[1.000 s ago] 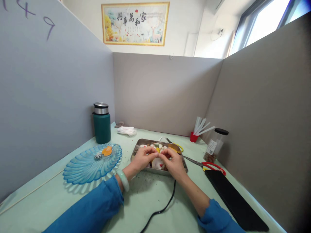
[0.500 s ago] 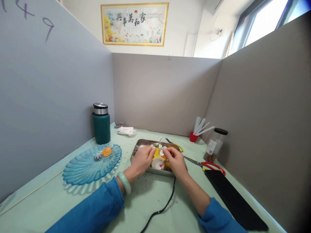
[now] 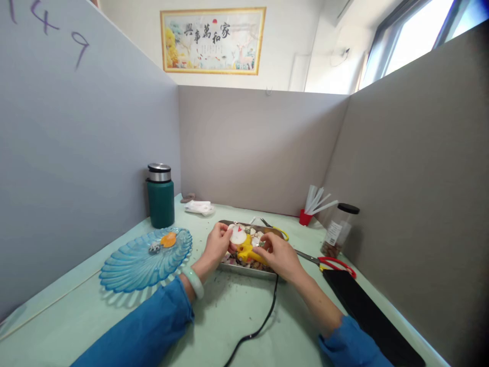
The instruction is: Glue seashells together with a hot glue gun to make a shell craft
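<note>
My left hand point(image 3: 218, 245), with a pale green bangle at its wrist, pinches a white round shell point(image 3: 237, 234) bearing a small red mark. It is raised over the near-left part of a metal tray point(image 3: 244, 271). In the tray, a yellow glue gun point(image 3: 246, 251) rests on many mixed shells point(image 3: 233, 259). My right hand point(image 3: 278, 252) hovers by the glue gun, thumb and fingers curved with a gap between them; its thumb tip is close to the yellow body. Whether it touches the gun is unclear.
A blue scalloped plate point(image 3: 133, 262) with an orange shell point(image 3: 168, 239) stands left, before a green bottle point(image 3: 161, 204). Red-handled scissors point(image 3: 336, 265), a black slab point(image 3: 370, 311), a jar point(image 3: 338, 232) and a red cup of white sticks point(image 3: 305, 218) are right. A black cord point(image 3: 263, 323) runs toward me.
My left hand has lifted the white shell up and left from the front of the tray. My right hand's fingers have spread from a pinch, beside the now more exposed glue gun.
</note>
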Tool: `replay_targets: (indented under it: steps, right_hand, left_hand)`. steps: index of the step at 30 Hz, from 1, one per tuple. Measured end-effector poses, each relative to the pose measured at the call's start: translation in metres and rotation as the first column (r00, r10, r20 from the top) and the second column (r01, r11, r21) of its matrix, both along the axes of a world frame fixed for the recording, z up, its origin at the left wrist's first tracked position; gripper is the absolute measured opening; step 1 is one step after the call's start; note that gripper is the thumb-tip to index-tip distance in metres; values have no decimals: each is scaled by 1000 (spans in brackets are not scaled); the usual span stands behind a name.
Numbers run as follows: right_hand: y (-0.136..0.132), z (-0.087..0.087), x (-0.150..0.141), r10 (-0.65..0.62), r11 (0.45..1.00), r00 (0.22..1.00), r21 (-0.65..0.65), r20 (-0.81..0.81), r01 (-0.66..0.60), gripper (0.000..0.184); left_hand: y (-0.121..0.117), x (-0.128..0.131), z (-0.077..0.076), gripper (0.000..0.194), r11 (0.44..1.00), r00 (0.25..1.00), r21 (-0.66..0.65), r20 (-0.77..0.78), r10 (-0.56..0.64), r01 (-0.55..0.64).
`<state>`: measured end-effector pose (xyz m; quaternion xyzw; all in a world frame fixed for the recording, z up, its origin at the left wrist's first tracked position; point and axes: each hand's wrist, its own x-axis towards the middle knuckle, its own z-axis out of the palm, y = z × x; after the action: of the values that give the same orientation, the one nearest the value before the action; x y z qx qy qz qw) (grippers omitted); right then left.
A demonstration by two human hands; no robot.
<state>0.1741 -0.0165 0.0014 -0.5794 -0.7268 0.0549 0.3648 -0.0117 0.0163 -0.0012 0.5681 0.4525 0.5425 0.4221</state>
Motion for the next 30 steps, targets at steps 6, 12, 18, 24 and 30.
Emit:
replay_targets:
  steps: [6,12,18,24,30]
  right_hand:
    - [-2,-3,2,34,986,973,-169,227,5,33]
    - [-1,15,10,93,921,797,-253,-596,-297,37]
    - [-5,24,8,95,945,549,-98,-831,-312,47]
    - [-2,6,0,123,936,627,-121,-769,-332,41]
    - [-8,1,-8,226,886,686,-147,-691,-440,41]
  left_hand:
    - [1,0,4,17,999,991,-42,130,16,-11]
    - [4,-1,2,16,997,983,-79,183,30,-15]
    - [11,-3,-7,20,995,996,-102,83,23,-14]
    - [15,-2,-13,20,999,999,-34,-29,30,-31]
    - [12,-2,-10,21,999,998,-30,-57,30,-32]
